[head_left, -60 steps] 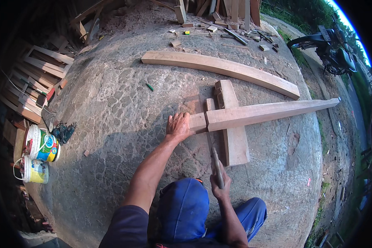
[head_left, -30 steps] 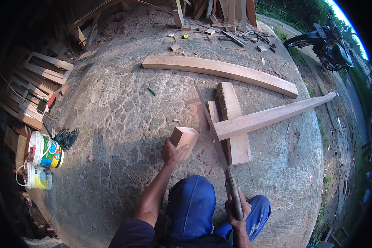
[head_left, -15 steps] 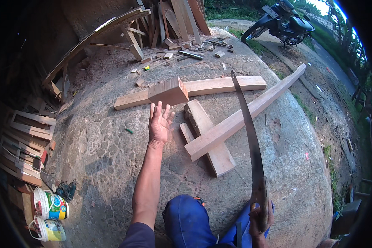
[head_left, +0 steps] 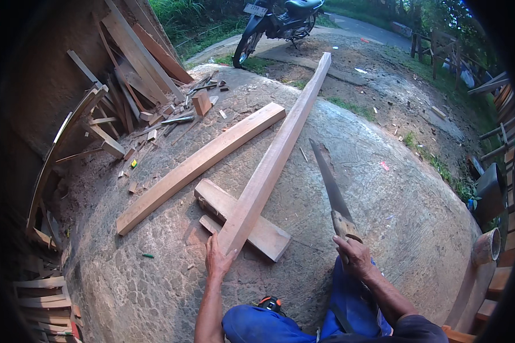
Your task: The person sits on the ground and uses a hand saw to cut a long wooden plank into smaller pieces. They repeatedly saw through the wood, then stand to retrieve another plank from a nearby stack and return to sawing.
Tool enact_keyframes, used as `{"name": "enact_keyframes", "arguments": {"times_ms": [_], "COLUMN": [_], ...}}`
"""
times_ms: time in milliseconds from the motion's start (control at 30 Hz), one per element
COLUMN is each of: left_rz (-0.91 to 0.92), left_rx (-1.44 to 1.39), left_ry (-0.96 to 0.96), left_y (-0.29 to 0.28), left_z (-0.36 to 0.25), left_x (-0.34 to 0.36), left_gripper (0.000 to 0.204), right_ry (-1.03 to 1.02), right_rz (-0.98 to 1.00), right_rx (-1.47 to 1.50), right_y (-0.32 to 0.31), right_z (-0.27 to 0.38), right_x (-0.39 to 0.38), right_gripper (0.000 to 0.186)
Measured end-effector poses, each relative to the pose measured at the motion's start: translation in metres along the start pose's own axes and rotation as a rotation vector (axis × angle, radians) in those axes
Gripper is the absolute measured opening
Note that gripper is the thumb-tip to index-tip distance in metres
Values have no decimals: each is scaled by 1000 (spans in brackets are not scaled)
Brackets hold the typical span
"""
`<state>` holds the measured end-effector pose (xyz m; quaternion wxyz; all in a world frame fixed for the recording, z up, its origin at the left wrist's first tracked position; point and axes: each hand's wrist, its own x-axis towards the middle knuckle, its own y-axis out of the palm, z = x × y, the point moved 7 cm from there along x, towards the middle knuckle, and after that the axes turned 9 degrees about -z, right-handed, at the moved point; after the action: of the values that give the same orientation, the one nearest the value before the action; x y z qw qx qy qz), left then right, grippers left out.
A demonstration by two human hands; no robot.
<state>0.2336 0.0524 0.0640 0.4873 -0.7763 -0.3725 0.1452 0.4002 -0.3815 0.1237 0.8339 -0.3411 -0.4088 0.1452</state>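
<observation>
My left hand is closed around the near end of a long squared wooden beam. The beam slants away to the far right and rests across a short thick timber. A smaller wood piece lies beside that timber, partly under the beam. In my right hand is a handsaw, gripped by its wooden handle. Its blade points away from me, to the right of the beam and apart from it. Left of the beam, a second squared beam lies on the ground.
Wood offcuts, leaning boards and a small wooden block are at the far left. A motorcycle stands at the back. A tape measure is by my knee, and a pipe lies at right.
The wooden block at my left hand has gone to the far offcuts. My left hand has come down onto the beam end. The saw is lowered, and the view has turned right.
</observation>
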Motion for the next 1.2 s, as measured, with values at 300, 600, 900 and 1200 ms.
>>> {"name": "enact_keyframes", "arguments": {"times_ms": [300, 600, 900, 1200], "left_rz": [87, 496, 506, 874], "left_rx": [-54, -287, -185, -93], "left_ry": [-12, 374, 590, 247], "left_y": [-22, -156, -167, -168], "left_z": [-6, -139, -195, -208], "left_x": [21, -106, -180, -192], "left_gripper": [97, 94, 40, 45], "right_ry": [1, 53, -120, 280], "right_rz": [430, 861, 1342, 1001], "right_rx": [-147, -270, -75, 102], "right_y": [74, 140, 117, 34], "right_z": [2, 16, 53, 53], "right_x": [-32, -110, -106, 39], "right_gripper": [53, 57, 65, 59]}}
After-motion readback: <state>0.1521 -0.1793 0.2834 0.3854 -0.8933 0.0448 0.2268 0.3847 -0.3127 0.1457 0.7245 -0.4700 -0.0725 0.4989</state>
